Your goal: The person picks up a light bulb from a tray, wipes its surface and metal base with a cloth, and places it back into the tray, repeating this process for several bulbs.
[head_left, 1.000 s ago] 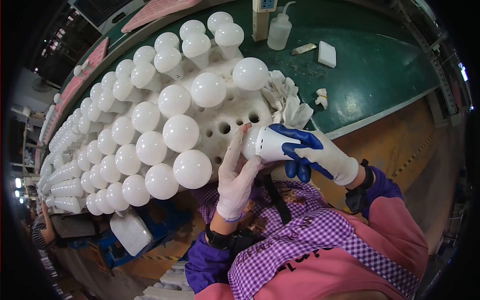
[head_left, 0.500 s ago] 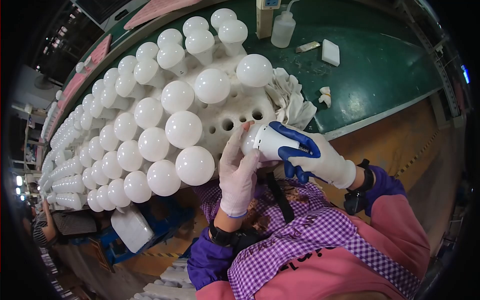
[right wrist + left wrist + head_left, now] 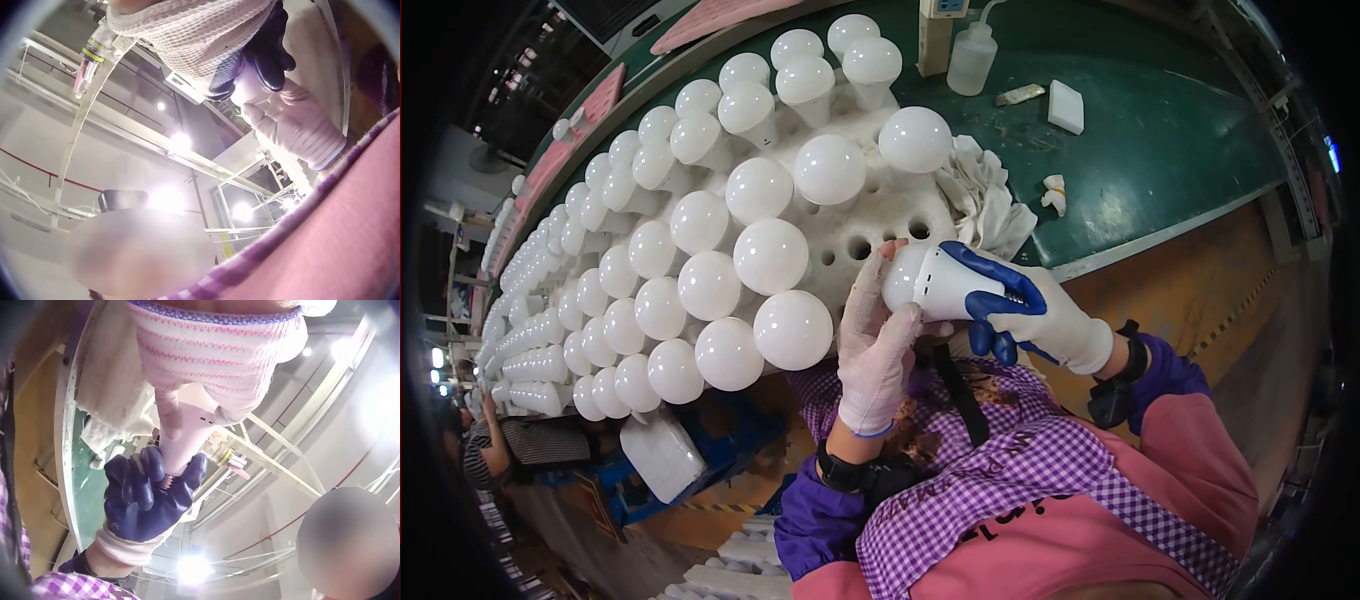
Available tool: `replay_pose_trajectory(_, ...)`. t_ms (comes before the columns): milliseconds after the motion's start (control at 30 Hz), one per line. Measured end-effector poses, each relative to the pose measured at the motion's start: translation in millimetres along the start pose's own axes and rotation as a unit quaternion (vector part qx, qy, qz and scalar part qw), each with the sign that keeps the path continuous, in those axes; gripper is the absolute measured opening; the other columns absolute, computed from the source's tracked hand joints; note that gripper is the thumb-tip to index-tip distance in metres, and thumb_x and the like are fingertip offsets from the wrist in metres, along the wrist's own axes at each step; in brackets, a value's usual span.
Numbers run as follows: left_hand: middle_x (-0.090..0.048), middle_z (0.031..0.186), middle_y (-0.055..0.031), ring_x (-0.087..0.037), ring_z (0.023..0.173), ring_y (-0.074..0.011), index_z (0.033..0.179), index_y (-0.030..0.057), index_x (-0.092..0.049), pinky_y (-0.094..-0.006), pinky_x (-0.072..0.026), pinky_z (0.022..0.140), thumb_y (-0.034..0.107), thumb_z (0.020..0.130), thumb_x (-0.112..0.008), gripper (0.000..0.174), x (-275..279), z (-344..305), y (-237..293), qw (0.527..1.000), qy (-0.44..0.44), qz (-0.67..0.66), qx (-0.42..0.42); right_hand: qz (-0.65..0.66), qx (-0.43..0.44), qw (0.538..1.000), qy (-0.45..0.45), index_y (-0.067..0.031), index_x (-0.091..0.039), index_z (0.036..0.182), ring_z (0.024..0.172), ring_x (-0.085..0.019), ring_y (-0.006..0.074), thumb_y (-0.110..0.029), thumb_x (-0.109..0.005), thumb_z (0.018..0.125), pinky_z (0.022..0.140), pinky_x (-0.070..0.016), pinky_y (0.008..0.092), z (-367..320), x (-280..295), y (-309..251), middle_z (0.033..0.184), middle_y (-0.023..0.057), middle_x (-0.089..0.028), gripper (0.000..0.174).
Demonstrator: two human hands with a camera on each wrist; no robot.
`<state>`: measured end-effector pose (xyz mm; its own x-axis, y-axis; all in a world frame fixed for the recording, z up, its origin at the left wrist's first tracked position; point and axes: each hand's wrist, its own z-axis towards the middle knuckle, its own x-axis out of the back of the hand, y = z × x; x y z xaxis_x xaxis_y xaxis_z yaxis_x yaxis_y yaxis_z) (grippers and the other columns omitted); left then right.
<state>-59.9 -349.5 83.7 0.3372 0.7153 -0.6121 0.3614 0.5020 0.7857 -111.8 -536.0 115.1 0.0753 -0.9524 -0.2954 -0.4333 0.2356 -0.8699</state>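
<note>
A white light bulb [image 3: 945, 287] lies tilted between my two hands, over the near edge of the foam tray [image 3: 905, 212]. My left hand [image 3: 874, 350], in a white knit glove, grips its round dome end between thumb and fingers. Blue-coated fingers of my right hand [image 3: 1040, 312] hold the base end. The left wrist view shows the bulb's tapered body [image 3: 185, 434] with the screw base [image 3: 167, 482] between the right hand's fingers. From the right wrist, the bulb [image 3: 249, 87] is partly hidden by the gloves.
Rows of white bulbs [image 3: 793, 330] stand dome up in the tray to the left. A crumpled white cloth [image 3: 990, 200] lies at its right end. On the green table [image 3: 1170, 150] are a squeeze bottle [image 3: 972, 60], a white block [image 3: 1066, 107] and a small white scrap [image 3: 1053, 194].
Both hands keep hold of the bulb in nearly the same place. The right fingers have shifted along the body towards the base, and the view has moved slightly.
</note>
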Motion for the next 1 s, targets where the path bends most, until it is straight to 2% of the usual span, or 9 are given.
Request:
replay_pose_trajectory(67, -0.039, 0.141, -0.0155, -0.055, 0.114, -0.0259, 0.144, -0.0007, -0.028, -0.0334, -0.0566, 0.081, 0.009, 0.088, -0.056, 0.063, 1, 0, -1, 1.0, 0.005, -0.003, -0.004, -0.125, 0.074, 0.989, 0.037, -0.0043, -0.036, 0.144, 0.082, -0.065, 0.0181, -0.012, -0.067, 0.082, 0.076, -0.0512, 0.0264, 4, -3, 8, 0.103, 0.0079, -0.065, 0.069)
replay_pose_trajectory(100, -0.04, 0.14, -0.0155, -0.056, 0.114, -0.0262, 0.144, -0.0004, -0.029, -0.0332, -0.0566, 0.08, 0.01, 0.087, -0.057, 0.064, 3, 1, -1, 1.0, -0.002, -0.007, -0.006, -0.125, 0.075, 0.989, 0.037, -0.0043, -0.036, 0.144, 0.082, -0.065, 0.0181, -0.012, -0.067, 0.082, 0.076, -0.0512, 0.0264, 5, -3, 12, 0.103, 0.0079, -0.065, 0.069)
replay_pose_trajectory(167, -0.04, 0.14, -0.0156, -0.056, 0.114, -0.0265, 0.144, -0.0002, -0.029, -0.0331, -0.0567, 0.08, 0.01, 0.087, -0.057, 0.064, 3, 3, -2, 1.0, -0.008, -0.013, -0.009, -0.283, 0.193, 0.937, 0.068, -0.0028, -0.038, 0.142, 0.092, -0.064, 0.0202, -0.01, -0.068, 0.079, 0.088, -0.0473, 0.0286, 8, -2, 18, 0.108, 0.0119, -0.065, 0.07)
replay_pose_trajectory(267, -0.04, 0.139, -0.0162, -0.055, 0.115, -0.0279, 0.144, -0.0014, -0.028, -0.0336, -0.0568, 0.081, 0.009, 0.085, -0.057, 0.066, 0, 5, -4, 0.999, 0.041, -0.034, -0.005, -0.293, 0.199, 0.934, 0.05, -0.0026, -0.038, 0.142, 0.091, -0.063, 0.0191, -0.01, -0.068, 0.079, 0.087, -0.0475, 0.0292, 9, 0, 14, 0.107, 0.0155, -0.065, 0.07)
replay_pose_trajectory(300, -0.04, 0.139, -0.0162, -0.055, 0.116, -0.0285, 0.143, -0.0021, -0.028, -0.0342, -0.0568, 0.082, 0.008, 0.084, -0.056, 0.067, 1, 6, -2, 0.999, 0.019, -0.045, 0.001, -0.187, 0.086, 0.978, 0.041, -0.0053, -0.037, 0.143, 0.081, -0.063, 0.0152, -0.011, -0.068, 0.081, 0.076, -0.0509, 0.0265, 6, -3, 3, 0.103, 0.0105, -0.066, 0.069)
replay_pose_trajectory(333, -0.04, 0.14, -0.0163, -0.054, 0.117, -0.0291, 0.143, -0.0028, -0.028, -0.0349, -0.0568, 0.082, 0.007, 0.083, -0.056, 0.067, 2, 6, 0, 0.998, -0.003, -0.058, 0.006, -0.188, 0.086, 0.978, 0.042, -0.0053, -0.037, 0.143, 0.081, -0.063, 0.0152, -0.011, -0.068, 0.081, 0.076, -0.0509, 0.0265, 5, -1, -2, 0.103, 0.0105, -0.066, 0.069)
replay_pose_trajectory(433, -0.04, 0.14, -0.0165, -0.054, 0.117, -0.0296, 0.144, -0.0037, -0.027, -0.0363, -0.0569, 0.082, 0.004, 0.081, -0.054, 0.069, 0, 6, 0, 0.997, -0.012, -0.071, -0.004, -0.038, 0.01, 0.999, -0.001, -0.0124, -0.034, 0.147, 0.066, -0.056, 0.0034, -0.013, -0.063, 0.088, 0.052, -0.0448, 0.0168, 5, 2, -8, 0.091, 0.0002, -0.061, 0.066)
replay_pose_trajectory(733, -0.048, 0.133, -0.0158, -0.055, 0.114, -0.0266, 0.131, -0.0007, -0.046, -0.0365, -0.0562, 0.083, 0.003, 0.08, -0.061, 0.053, 10, -3, 11, 0.994, -0.044, 0.039, 0.088, -0.082, -0.059, 0.994, -0.053, -0.0058, -0.05, 0.135, 0.056, -0.059, 0.0079, -0.009, -0.062, 0.083, 0.044, -0.0452, 0.0174, 5, 21, -31, 0.082, 0.0047, -0.064, 0.054)
replay_pose_trajectory(1000, -0.049, 0.129, -0.0156, -0.058, 0.105, -0.0253, 0.127, -0.0005, -0.047, -0.0347, -0.0578, 0.076, 0.006, 0.082, -0.062, 0.048, 9, -15, 12, 0.991, -0.025, 0.037, 0.123, -0.084, -0.075, 0.992, -0.056, -0.0072, -0.053, 0.133, 0.055, -0.058, 0.0059, -0.013, -0.066, 0.083, 0.044, -0.0431, 0.0167, 1, 17, -29, 0.082, 0.0035, -0.065, 0.052)
